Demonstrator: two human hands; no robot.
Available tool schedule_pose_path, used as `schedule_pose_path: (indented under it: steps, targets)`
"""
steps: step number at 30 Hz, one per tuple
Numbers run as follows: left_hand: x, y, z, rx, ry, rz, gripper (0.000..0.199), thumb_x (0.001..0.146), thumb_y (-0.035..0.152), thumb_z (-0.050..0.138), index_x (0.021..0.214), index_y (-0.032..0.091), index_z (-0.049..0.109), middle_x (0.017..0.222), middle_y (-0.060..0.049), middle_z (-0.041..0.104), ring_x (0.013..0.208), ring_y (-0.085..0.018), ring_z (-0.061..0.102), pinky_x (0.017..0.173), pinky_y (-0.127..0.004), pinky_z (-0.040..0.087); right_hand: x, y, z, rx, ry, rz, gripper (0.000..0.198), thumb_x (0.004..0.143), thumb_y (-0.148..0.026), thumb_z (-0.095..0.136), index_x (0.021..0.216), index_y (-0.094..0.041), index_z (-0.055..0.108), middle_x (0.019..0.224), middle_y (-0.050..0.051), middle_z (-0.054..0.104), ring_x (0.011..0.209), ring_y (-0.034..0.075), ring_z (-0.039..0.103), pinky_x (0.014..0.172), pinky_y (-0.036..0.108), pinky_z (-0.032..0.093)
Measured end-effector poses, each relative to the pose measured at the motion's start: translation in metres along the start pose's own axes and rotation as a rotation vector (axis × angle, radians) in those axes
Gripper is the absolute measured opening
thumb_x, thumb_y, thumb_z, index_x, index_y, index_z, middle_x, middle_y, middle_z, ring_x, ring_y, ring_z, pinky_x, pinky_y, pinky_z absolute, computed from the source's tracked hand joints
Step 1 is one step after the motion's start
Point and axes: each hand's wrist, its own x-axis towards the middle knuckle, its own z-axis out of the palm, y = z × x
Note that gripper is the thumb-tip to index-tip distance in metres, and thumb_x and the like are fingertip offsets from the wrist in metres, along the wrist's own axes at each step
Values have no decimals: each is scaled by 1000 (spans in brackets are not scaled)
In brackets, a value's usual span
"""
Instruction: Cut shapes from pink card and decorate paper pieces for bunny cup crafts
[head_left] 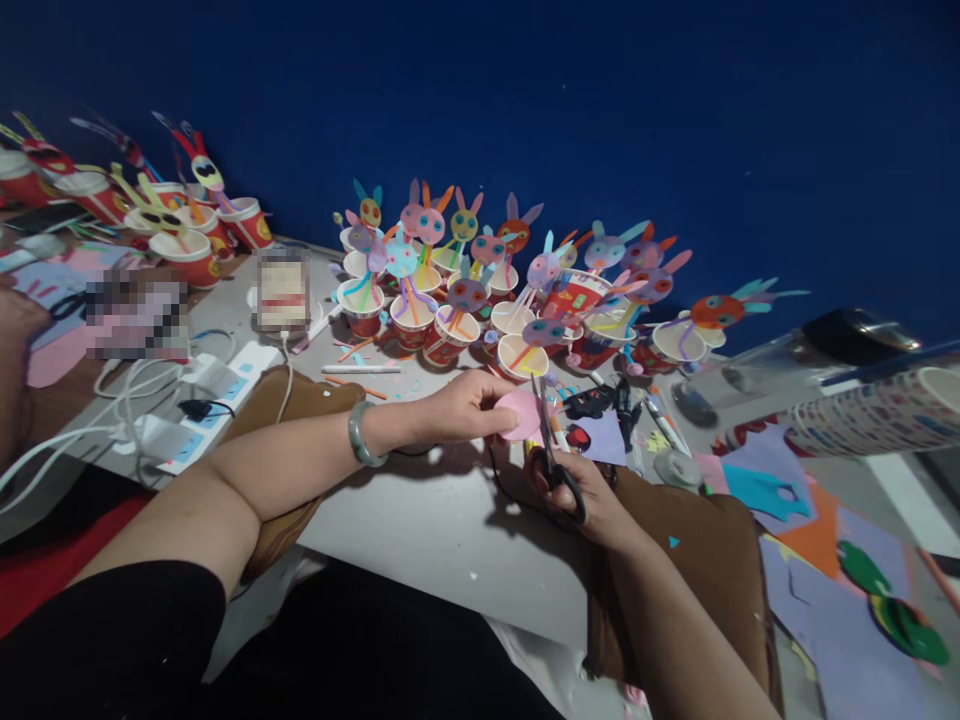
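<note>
Near the centre of the frame, the left hand tightly pinches the left side of the roundish pink paper, its right edge by the upward-pointing scissors whose handles the right hand grips

Wall: one, dark blue, plain, matte, marked with a few tiny pale specks; spans the full width of the view, dimmer toward the upper corners. Bench: pale grey top, set along the wall. Tabletop: brown, at far left, beside the bench. Light: subdued, casting soft-edged shadows on the bench. Floor: indistinct.
</note>
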Motion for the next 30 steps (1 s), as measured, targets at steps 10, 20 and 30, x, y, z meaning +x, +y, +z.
schedule_pose_path:
  steps: [10, 20, 30]
  targets:
    - [1, 2, -1, -89, -14, -11, 18, 74, 29, 59, 69, 12, 62, 61, 0, 56, 56, -9, 52, 52, -18, 40, 0, 3, 0, 8, 8, -5, 68, 72, -88, 53, 66, -20, 46, 62, -2, 43, 57, 12, 34, 53, 27, 27]
    - [0, 7, -1, -137, 34, -19, 18, 73, 28, 60, 67, 11, 63, 63, -2, 59, 58, -10, 55, 54, -18, 41, 0, 0, 0, -4, 12, 6, 70, 71, -89, 52, 66, -20, 49, 61, -1, 43, 57, 12, 34, 51, 27, 27]
    - [0, 8, -1, -115, 5, -32, 16, 69, 26, 57, 62, 12, 60, 58, 0, 57, 55, -9, 53, 51, -17, 40, 2, -4, 0, -34, -16, -4, 68, 72, -87, 53, 66, -20, 48, 63, -2, 42, 58, 12, 32, 53, 27, 28]
